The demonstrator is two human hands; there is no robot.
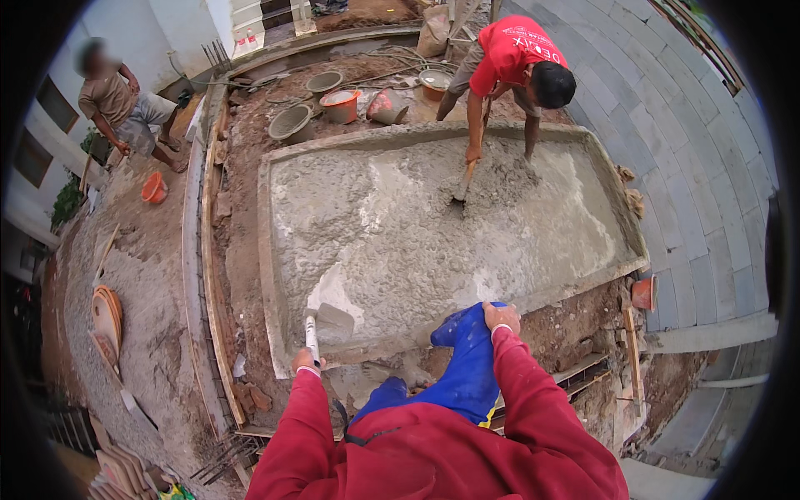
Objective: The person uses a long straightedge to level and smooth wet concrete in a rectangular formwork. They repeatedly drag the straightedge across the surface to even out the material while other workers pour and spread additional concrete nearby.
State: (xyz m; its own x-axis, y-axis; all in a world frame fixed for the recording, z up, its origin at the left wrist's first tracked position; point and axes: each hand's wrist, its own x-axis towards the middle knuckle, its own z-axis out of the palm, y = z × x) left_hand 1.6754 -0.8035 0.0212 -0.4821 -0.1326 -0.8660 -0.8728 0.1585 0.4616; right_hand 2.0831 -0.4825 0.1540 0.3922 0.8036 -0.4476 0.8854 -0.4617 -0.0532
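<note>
My left hand [305,361] grips the white handle of a tool with a grey metal blade [334,318], at the near left corner of a big mixing trough [637,254] of wet grey mortar [392,225]. The blade is over the mortar. My right hand [500,317] rests with curled fingers on my bent right knee, in blue trousers [467,367], beside the trough's near rim. At the far right, a co-worker in red [512,58] bends over the trough, holding a long-handled hoe [462,187] with its head in the mortar.
Another person [125,108] is at upper left near an orange bucket [154,187]. Several buckets [292,122] stand behind the trough. Wooden formwork with steel bars [221,333] runs along the left. Grey paving [692,167] lies right, with a small orange bucket [643,293] at its edge.
</note>
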